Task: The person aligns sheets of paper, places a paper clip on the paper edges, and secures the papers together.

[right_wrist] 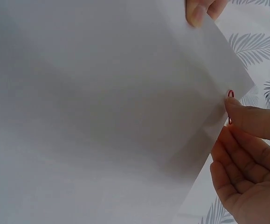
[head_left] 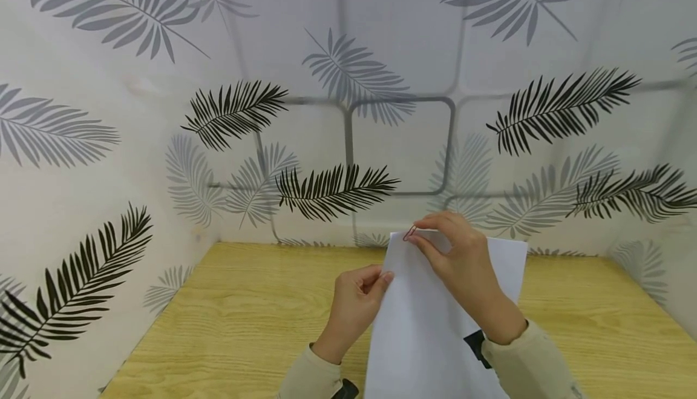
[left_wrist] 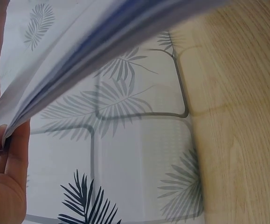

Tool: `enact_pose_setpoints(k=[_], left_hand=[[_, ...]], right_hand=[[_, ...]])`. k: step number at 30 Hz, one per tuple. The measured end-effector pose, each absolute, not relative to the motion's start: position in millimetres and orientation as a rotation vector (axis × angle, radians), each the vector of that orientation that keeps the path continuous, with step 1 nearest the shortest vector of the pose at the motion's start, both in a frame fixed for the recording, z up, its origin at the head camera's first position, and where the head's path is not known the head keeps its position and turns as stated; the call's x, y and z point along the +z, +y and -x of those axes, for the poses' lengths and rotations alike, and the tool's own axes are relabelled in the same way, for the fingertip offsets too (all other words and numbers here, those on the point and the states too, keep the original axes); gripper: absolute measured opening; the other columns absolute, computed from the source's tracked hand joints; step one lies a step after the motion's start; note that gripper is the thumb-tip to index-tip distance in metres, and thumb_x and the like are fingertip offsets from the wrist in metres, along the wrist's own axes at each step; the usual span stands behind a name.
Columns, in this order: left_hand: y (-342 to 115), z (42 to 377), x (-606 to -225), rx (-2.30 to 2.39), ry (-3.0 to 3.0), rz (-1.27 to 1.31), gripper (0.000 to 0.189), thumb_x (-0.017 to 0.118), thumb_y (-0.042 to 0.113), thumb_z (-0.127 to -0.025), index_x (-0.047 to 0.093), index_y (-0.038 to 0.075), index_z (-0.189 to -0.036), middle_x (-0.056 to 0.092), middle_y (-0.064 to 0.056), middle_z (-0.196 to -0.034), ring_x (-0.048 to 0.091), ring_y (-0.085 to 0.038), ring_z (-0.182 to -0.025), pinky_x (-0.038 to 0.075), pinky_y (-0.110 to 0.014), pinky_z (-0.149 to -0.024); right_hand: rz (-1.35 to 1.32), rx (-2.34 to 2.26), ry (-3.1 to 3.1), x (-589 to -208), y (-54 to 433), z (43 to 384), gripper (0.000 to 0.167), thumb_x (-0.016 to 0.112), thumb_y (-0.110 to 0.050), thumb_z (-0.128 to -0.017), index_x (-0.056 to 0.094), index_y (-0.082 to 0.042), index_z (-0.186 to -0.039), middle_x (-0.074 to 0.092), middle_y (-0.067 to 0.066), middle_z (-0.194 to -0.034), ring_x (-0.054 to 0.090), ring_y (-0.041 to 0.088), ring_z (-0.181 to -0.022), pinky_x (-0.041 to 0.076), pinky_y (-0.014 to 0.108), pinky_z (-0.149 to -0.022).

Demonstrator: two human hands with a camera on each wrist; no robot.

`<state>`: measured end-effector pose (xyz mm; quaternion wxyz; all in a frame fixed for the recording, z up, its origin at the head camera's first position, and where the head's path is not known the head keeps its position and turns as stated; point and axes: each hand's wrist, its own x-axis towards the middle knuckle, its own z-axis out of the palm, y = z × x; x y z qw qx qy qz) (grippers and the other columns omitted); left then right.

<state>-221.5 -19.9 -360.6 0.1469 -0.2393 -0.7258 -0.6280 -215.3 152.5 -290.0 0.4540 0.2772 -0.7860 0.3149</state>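
Note:
Several sheets of white paper (head_left: pixel 419 326) are held up above the table as one stack, their layered edges (left_wrist: pixel 74 70) showing in the left wrist view. My left hand (head_left: pixel 356 302) pinches the stack's left edge between thumb and fingers, a little below the top corner. At that top edge, near the corner, my right hand (head_left: pixel 463 260) pinches a red paper clip (right_wrist: pixel 230 107) between thumb and forefinger. The clip lies across the paper's edge, one loop over the front face; how far it grips the sheets behind is hidden.
A wood-grain table (head_left: pixel 245 302) spreads under both hands. Behind it stands a wall covering (head_left: pixel 403 151) with grey and black leaf patterns, close beyond the paper's top edge. Dark straps (head_left: pixel 478 347) show at the sleeve cuffs.

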Motion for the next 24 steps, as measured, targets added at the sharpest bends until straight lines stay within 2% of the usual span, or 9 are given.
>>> enact_pose_setpoints(k=[7, 13, 24], left_hand=[[-20.3, 220.7, -359.7, -1.792, -2.096, 0.703, 0.014, 0.067, 0.005, -0.090, 0.073, -0.006, -0.096, 0.069, -0.016, -0.075, 0.057, -0.007, -0.059, 0.045, -0.018, -0.053], [-20.5, 222.7, -360.8, -1.786, -2.090, 0.722, 0.014, 0.066, 0.005, -0.091, 0.073, -0.004, -0.097, 0.071, -0.016, -0.081, 0.066, -0.015, -0.066, 0.050, -0.020, -0.057], [-20.6, 220.3, -357.2, -1.825, -2.102, 0.689, 0.015, 0.066, 0.005, -0.090, 0.073, -0.006, -0.099, 0.071, -0.019, -0.086, 0.070, -0.029, -0.073, 0.052, -0.020, -0.059]], right_hand=[[-0.687, 0.755, -1.933, -293.0, 151.9, 216.3, 0.025, 0.082, 0.002, -0.071, 0.071, -0.002, -0.093, 0.069, 0.006, -0.090, 0.063, 0.021, -0.089, 0.049, 0.032, -0.078], [-0.686, 0.739, -1.932, -293.7, 151.5, 218.6, 0.025, 0.082, 0.002, -0.071, 0.071, -0.002, -0.093, 0.068, 0.007, -0.091, 0.063, 0.021, -0.091, 0.049, 0.032, -0.079], [-0.694, 0.750, -1.931, -296.4, 148.3, 219.7, 0.024, 0.082, 0.003, -0.069, 0.070, -0.003, -0.089, 0.067, 0.006, -0.089, 0.062, 0.020, -0.088, 0.047, 0.024, -0.077]])
